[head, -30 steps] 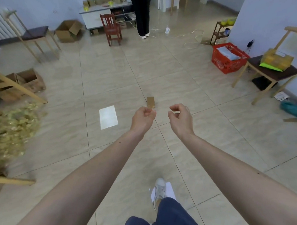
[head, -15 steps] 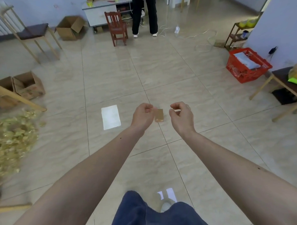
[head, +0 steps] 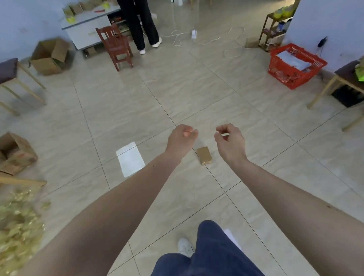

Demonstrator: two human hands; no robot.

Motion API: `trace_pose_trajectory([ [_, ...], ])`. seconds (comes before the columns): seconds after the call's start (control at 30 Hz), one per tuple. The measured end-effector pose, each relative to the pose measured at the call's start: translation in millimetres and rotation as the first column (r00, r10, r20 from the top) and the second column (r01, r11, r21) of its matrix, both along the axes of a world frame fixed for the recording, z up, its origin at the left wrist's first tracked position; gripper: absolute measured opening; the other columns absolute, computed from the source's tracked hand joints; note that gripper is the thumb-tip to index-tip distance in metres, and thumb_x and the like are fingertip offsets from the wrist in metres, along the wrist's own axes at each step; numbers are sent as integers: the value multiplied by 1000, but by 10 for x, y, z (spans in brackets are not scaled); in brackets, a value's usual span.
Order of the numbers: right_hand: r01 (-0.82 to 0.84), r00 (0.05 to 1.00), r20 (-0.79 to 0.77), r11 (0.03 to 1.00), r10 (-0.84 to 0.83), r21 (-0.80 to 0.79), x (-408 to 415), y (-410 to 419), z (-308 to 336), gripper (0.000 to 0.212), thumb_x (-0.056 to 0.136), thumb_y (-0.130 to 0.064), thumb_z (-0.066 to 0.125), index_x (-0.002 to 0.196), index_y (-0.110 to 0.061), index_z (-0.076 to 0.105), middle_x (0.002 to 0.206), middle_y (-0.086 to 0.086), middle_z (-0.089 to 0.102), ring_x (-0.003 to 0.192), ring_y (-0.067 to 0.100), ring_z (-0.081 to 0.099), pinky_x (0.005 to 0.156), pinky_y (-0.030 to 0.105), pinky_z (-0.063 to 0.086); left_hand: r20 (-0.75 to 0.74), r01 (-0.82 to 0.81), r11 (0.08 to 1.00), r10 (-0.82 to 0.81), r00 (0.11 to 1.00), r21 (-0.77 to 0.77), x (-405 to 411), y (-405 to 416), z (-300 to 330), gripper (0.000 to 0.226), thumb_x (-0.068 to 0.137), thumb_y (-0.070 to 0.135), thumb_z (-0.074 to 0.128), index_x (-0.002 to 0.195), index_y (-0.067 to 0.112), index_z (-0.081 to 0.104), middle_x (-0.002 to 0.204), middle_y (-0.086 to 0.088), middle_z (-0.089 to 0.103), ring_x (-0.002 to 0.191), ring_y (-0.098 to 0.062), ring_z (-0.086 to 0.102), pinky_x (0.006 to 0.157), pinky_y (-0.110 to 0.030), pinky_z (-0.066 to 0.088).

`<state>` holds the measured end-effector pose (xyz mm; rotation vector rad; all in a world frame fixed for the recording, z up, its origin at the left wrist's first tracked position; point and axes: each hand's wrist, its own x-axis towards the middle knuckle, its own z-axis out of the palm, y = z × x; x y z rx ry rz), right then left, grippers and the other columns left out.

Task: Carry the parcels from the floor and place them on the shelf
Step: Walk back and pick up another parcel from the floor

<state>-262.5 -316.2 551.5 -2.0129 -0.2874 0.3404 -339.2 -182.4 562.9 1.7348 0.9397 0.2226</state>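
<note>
Both arms were stretched forward over the tiled floor (head: 196, 92). Left hand (head: 180, 139) was curled into a loose fist, fingers folded in, nothing in it. Right hand (head: 230, 140) was half-curled, thumb and forefinger pinched near each other, also empty. The two hands were apart, neither touching anything.

One small brown parcel (head: 204, 155) lay flat on the floor, seen between the two wrists, a bit toward 6 o'clock of the hands. It sat near a tile joint. No contact with either hand; whether the hands were directly above it could not be told. A bright white patch (head: 130, 159) lay on the floor at 9 o'clock of the parcel, near the left forearm.

At 6 o'clock, dark blue trouser legs (head: 204, 259) and a white shoe (head: 185, 246) of the person showed.

Around the room: a red basket (head: 296, 65) at 2 o'clock with pale items inside, a small red chair (head: 116, 45) at 11 o'clock, another person's dark trousered legs (head: 140, 21) at 12 o'clock beside a white table (head: 86, 29). An open cardboard box (head: 50, 56) stood at 10 o'clock, another open box (head: 11, 154) at 9 o'clock. Blurred yellowish heap (head: 15, 230) at 8 o'clock, too smeared to identify. A wooden rack (head: 273, 30) stood at 1 o'clock by the wall.
</note>
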Motion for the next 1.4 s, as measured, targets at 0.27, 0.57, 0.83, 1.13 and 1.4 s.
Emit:
trace_pose_trajectory([
  [0.27,131,991,-14,991,-131,-14,583,865,-147,17,91,-16,54,104,-16,65,118,2,57,79,10,58,87,38,53,-4,117,992,-117,993,-53,773,937,-241,27,88,28,65,111,13,67,113,-2,68,91,-14,62,72,-24,46],
  [0.57,242,969,-41,967,-246,-73,1460,1722,-169,13,92,-18,54,99,-20,65,115,4,63,86,18,63,77,32,52,-39,260,963,-263,964,-65,1807,1859,-254,29,86,33,66,109,16,68,111,1,68,103,-15,63,89,-28,49],
  [0.83,415,905,-75,908,-418,-58,2043,2359,-197,12,92,-17,53,96,-22,63,116,1,60,81,11,58,65,21,45,-91,501,865,-501,861,-21,2675,2541,-223,31,89,31,61,113,13,67,98,4,65,97,-20,64,87,-34,52],
  [1.13,724,677,-104,685,-728,-80,2305,2956,-358,14,91,-15,53,94,-25,62,111,7,67,91,22,64,83,37,54,-115,773,634,-769,629,-14,3525,3225,-360,32,86,35,62,110,15,66,99,2,66,84,-16,61,73,-32,51],
  [1.4,885,428,-133,444,-894,-140,2423,2923,-488,14,91,-15,53,95,-25,62,109,5,68,80,17,61,72,28,45,-111,926,375,-923,367,-54,4162,3006,-535,18,89,30,62,100,16,63,86,5,61,87,-17,59,74,-30,47],
])
